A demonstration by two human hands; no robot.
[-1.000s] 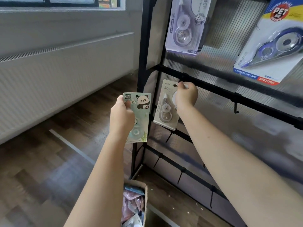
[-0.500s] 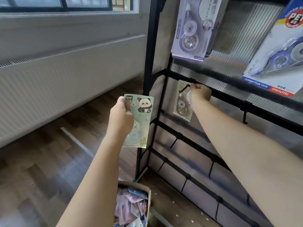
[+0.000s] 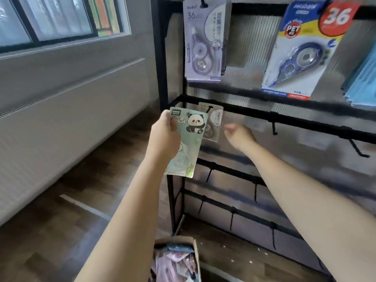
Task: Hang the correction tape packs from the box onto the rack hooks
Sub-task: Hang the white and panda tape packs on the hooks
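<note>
1 pale-green panda pack (image 3: 188, 139)

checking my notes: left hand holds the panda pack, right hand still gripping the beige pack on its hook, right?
Not quite. In the head view the right hand holds nothing; the beige pack hangs free on its hook. The left hand does hold the panda pack.

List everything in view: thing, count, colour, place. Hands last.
Panda correction tape pack: one, mint green, held before the rack.
Beige correction tape pack: one, on a second-rail hook.
Lilac correction tape pack: top rail, left; count unclear.
Blue correction tape pack: top rail, right; count unclear.
Wire rack: one, black.
Cardboard box: one, brown, on the floor.
Left hand: grips the panda pack.
Right hand: loosely curled, holding nothing.
</note>
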